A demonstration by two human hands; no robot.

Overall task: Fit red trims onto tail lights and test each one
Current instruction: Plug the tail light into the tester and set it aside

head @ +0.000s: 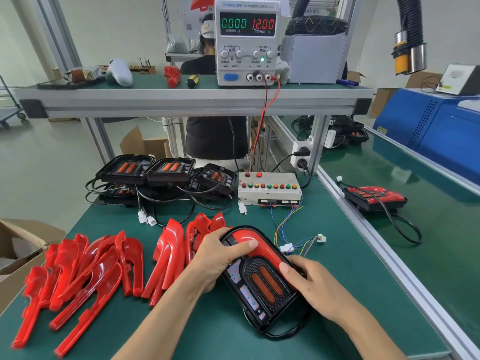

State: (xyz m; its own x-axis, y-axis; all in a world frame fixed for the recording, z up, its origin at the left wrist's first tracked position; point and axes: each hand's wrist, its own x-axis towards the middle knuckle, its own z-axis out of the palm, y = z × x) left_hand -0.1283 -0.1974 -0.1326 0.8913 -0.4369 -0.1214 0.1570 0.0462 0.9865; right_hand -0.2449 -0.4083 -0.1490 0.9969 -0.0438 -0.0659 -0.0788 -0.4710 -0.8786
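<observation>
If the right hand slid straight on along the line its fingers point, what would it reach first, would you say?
The right hand points up-left across the tail light. Its fingers already rest on the red trim, so next it would probably meet the left hand, whose thumb lies on that trim.

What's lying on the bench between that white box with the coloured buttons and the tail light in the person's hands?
In the head view, thin coloured wires with white connectors run from the button box toward the tail light; otherwise green mat.

Worker [215, 136] behind power supply [246, 42] mostly hidden; left carton [18, 245] cut off by edge
</observation>
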